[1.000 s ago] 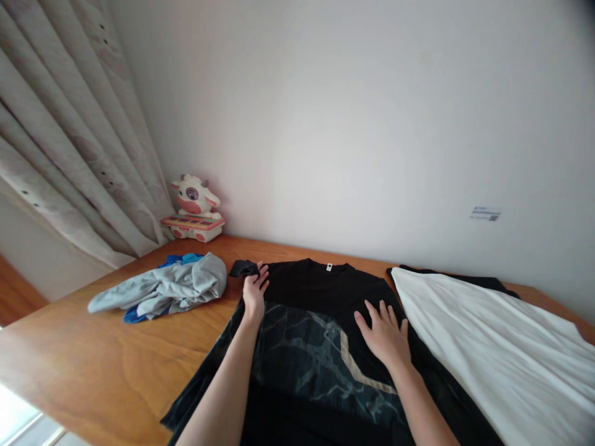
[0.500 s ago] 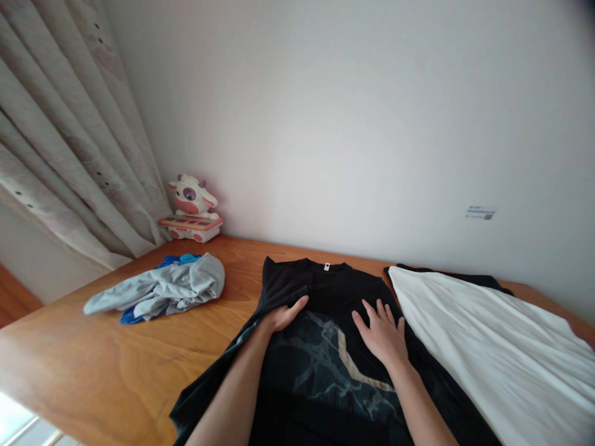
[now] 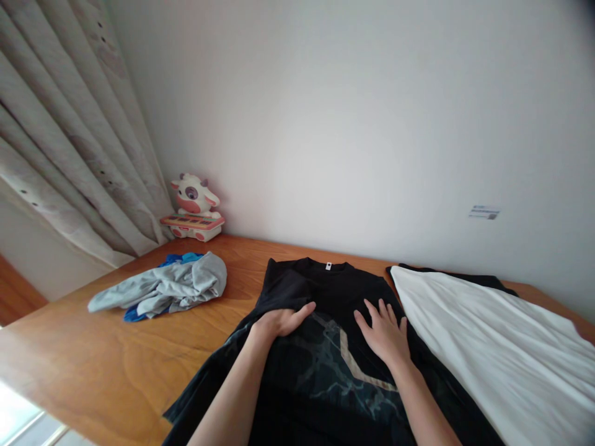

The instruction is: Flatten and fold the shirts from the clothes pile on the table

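Observation:
A black T-shirt lies spread in front of me, its neckline with a white tag towards the wall. Dark marbled print and a beige angled stripe cross its front. My left hand is at the shirt's left side, thumb stretched out over the cloth. Its other fingers are mostly hidden under a fold near the left sleeve. On the right side of the chest, my right hand rests open and flat, fingers spread. Both forearms cover part of the lower shirt.
On the wooden table, a crumpled grey and blue garment lies at left. A cow toy with a keyboard stands by the curtain. White cloth with black cloth beneath adjoins the T-shirt's right side.
My left hand has shifted slightly right and nearer to me, and the left sleeve's fold has come down over its fingers. My right hand stays in place on the shirt.

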`<state>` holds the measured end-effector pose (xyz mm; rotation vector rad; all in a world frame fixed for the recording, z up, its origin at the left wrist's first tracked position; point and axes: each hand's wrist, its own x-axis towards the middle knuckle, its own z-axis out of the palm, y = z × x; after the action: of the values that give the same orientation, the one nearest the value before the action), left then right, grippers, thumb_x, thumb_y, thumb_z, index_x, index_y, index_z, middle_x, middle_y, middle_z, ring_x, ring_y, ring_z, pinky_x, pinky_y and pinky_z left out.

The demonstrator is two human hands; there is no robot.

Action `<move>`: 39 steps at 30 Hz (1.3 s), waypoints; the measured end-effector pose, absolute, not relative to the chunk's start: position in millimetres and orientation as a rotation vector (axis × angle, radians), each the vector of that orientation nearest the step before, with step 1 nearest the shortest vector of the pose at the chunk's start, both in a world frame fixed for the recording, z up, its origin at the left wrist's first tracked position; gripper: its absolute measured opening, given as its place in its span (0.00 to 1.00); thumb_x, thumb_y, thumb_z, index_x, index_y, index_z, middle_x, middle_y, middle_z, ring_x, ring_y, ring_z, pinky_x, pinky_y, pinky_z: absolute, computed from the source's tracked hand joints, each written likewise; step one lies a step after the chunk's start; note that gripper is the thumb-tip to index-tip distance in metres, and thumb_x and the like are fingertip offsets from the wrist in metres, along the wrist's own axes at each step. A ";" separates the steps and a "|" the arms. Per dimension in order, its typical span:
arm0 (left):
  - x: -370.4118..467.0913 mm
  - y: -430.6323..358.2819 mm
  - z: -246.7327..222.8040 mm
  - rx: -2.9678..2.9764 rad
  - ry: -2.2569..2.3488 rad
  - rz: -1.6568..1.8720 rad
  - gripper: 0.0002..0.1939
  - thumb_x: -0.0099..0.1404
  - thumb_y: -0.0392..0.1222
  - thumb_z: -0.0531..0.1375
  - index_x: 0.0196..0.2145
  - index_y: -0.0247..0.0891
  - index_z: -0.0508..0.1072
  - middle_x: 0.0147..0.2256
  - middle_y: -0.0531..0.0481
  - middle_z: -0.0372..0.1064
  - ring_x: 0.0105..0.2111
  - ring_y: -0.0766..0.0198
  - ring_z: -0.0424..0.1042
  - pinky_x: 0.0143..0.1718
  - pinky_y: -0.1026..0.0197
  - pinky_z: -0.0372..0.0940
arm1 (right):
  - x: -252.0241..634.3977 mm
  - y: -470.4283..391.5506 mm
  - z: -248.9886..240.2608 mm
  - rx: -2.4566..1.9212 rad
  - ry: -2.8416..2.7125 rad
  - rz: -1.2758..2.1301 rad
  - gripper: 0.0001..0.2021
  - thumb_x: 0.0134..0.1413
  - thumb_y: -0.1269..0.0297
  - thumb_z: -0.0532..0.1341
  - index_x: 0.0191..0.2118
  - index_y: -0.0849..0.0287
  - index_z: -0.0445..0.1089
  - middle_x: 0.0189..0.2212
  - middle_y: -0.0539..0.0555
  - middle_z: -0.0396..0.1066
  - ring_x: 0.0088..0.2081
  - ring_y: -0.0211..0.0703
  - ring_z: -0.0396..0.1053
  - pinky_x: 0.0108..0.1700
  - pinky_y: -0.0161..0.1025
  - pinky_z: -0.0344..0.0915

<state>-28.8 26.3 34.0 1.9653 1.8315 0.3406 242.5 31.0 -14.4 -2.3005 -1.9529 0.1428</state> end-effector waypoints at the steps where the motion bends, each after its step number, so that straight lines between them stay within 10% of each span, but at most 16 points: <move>1: -28.3 23.7 37.6 1.974 1.795 0.327 0.46 0.63 0.78 0.41 0.55 0.41 0.77 0.59 0.45 0.71 0.68 0.49 0.54 0.68 0.53 0.50 | 242.6 31.2 -14.9 -2.299 -1.952 0.141 0.33 0.67 0.43 0.44 0.71 0.53 0.55 0.72 0.63 0.47 0.72 0.60 0.42 0.68 0.64 0.40; 11: -28.6 8.3 54.4 2.095 1.304 0.433 0.39 0.61 0.69 0.59 0.65 0.52 0.65 0.62 0.50 0.67 0.64 0.49 0.64 0.64 0.51 0.59 | 241.9 29.7 -14.5 -2.287 -1.949 0.124 0.33 0.67 0.43 0.44 0.70 0.53 0.55 0.72 0.63 0.48 0.72 0.60 0.43 0.68 0.63 0.41; 16: -9.7 9.1 55.4 2.400 1.109 0.665 0.25 0.68 0.55 0.59 0.58 0.43 0.72 0.61 0.44 0.67 0.62 0.52 0.65 0.63 0.54 0.58 | 241.6 30.3 -15.5 -2.283 -1.953 0.127 0.33 0.67 0.43 0.44 0.70 0.54 0.55 0.72 0.63 0.48 0.72 0.61 0.43 0.68 0.64 0.41; 21: 6.2 14.6 43.9 2.747 1.414 0.718 0.18 0.70 0.34 0.54 0.54 0.47 0.74 0.56 0.46 0.71 0.58 0.53 0.65 0.62 0.49 0.56 | 241.8 30.2 -14.2 -2.288 -1.962 0.114 0.32 0.68 0.44 0.45 0.70 0.55 0.56 0.72 0.63 0.48 0.72 0.61 0.43 0.68 0.65 0.42; 25: 8.3 15.9 40.3 2.664 1.855 0.618 0.24 0.65 0.36 0.61 0.58 0.43 0.70 0.60 0.40 0.65 0.59 0.45 0.63 0.61 0.40 0.54 | 241.4 29.5 -12.4 -2.279 -1.961 0.131 0.33 0.68 0.44 0.44 0.70 0.55 0.56 0.72 0.64 0.48 0.72 0.61 0.43 0.68 0.64 0.41; 29: 8.1 14.5 41.1 2.613 1.788 0.375 0.18 0.65 0.48 0.62 0.50 0.40 0.75 0.49 0.39 0.72 0.49 0.45 0.71 0.51 0.45 0.64 | 241.8 29.5 -12.9 -2.273 -1.952 0.129 0.32 0.67 0.43 0.44 0.70 0.53 0.56 0.72 0.63 0.48 0.72 0.61 0.43 0.68 0.64 0.40; 39: 6.7 17.0 40.8 2.417 1.517 0.661 0.19 0.59 0.28 0.53 0.39 0.41 0.80 0.42 0.48 0.76 0.39 0.59 0.77 0.43 0.61 0.69 | 242.9 31.4 -15.9 -2.271 -1.952 0.123 0.33 0.67 0.43 0.43 0.70 0.54 0.56 0.72 0.63 0.49 0.72 0.61 0.43 0.68 0.65 0.41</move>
<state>6.7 17.0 40.8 2.4171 1.5170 0.6614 242.9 31.4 -15.9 -2.2708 -1.9517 0.1235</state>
